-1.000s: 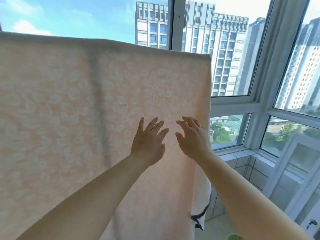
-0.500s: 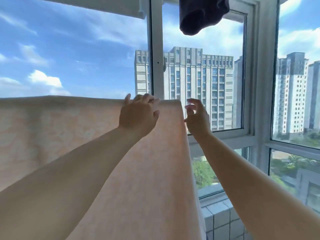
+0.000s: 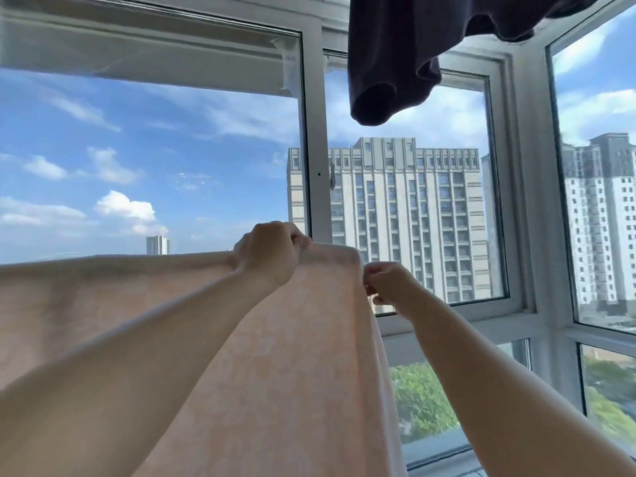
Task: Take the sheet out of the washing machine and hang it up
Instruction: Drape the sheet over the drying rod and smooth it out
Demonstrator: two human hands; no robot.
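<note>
While both bare forearms reach up and forward from the bottom of the view, the pale peach, faintly leaf-patterned cotton sheet (image 3: 282, 356) hangs right in front of them, draped over a support that its own fold hides. Its top fold runs level from the left edge of the view to a corner near the middle, so its long axis lies left to right, and the cloth falls straight down from there. At that corner the left hand (image 3: 266, 254) curls its fingers over the fold and grips it, probably to tug the fabric flat and even along the line. Just beside it, the right hand (image 3: 387, 285) pinches the sheet's side hem below the corner, seemingly to straighten that edge. Higher up, a dark navy garment (image 3: 395, 63) dangles from above. Beyond stands the white-framed window (image 3: 318, 149).
</note>
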